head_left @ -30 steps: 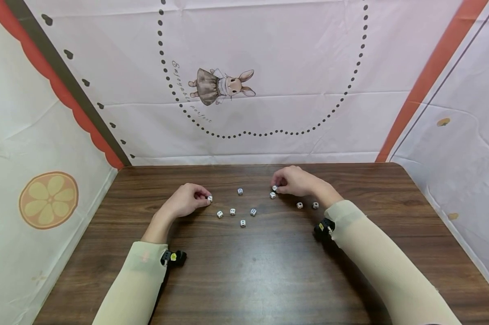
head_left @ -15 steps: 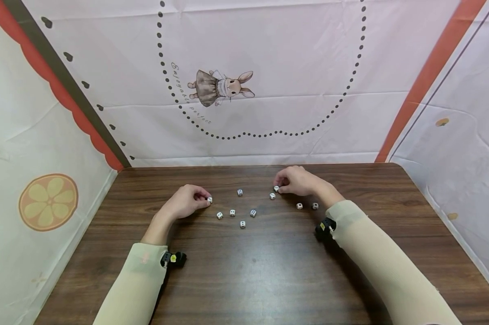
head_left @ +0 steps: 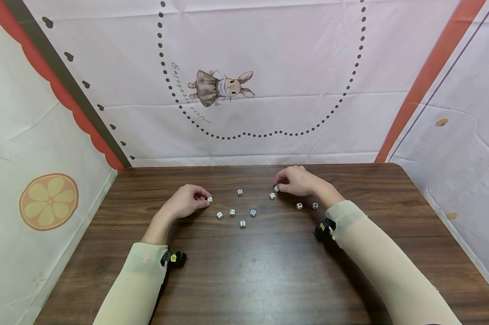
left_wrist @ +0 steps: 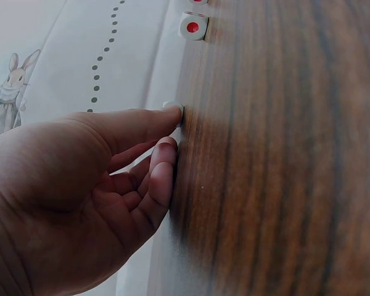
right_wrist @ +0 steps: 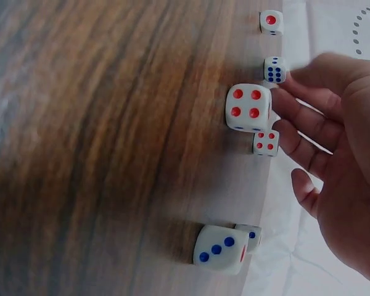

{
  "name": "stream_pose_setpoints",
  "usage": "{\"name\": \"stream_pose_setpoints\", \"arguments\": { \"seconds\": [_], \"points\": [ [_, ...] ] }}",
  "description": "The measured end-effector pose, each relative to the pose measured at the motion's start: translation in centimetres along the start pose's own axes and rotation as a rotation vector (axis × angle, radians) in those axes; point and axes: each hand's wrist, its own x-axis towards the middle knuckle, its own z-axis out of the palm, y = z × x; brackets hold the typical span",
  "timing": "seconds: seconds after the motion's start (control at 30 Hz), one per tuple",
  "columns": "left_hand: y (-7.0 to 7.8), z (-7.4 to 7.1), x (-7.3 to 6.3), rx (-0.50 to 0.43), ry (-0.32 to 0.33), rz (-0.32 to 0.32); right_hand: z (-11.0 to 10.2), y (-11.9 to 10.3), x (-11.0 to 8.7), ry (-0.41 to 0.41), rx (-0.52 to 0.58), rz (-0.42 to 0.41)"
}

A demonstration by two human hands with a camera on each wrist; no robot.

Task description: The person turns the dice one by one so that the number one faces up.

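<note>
In the head view several small white dice are spread over the far half of the brown table. My left hand (head_left: 184, 201) pinches one die (head_left: 210, 199) at the left of the group; the left wrist view shows the thumb covering most of that die (left_wrist: 173, 105). My right hand (head_left: 298, 181) holds another die (head_left: 276, 188) between thumb and fingers, down at the tabletop. Just in front of it lies a separate die (head_left: 272, 196). Between the hands are a die with blue pips (head_left: 239, 192) and several others, including the nearest die (head_left: 242, 224).
Two dice (head_left: 299, 206) lie near the right wrist, beside the forearm; they look large in the right wrist view, where one die (right_wrist: 221, 248) shows blue pips. A white printed cloth (head_left: 268, 58) hangs behind the wooden table (head_left: 244, 280) and at both sides.
My right hand has shifted slightly to the right with its die, widening the gap from the die in front. The left hand stays in place, and the last half second shows hardly any movement.
</note>
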Motion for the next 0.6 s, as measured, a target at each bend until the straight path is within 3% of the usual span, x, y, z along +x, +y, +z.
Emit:
{"name": "stream_pose_setpoints", "arguments": {
  "seconds": [0.6],
  "points": [
    [-0.05, -0.08, 0.04, 0.026, 0.001, 0.019, 0.44, -0.6, 0.43, -0.007, -0.051, -0.025]
  ]
}}
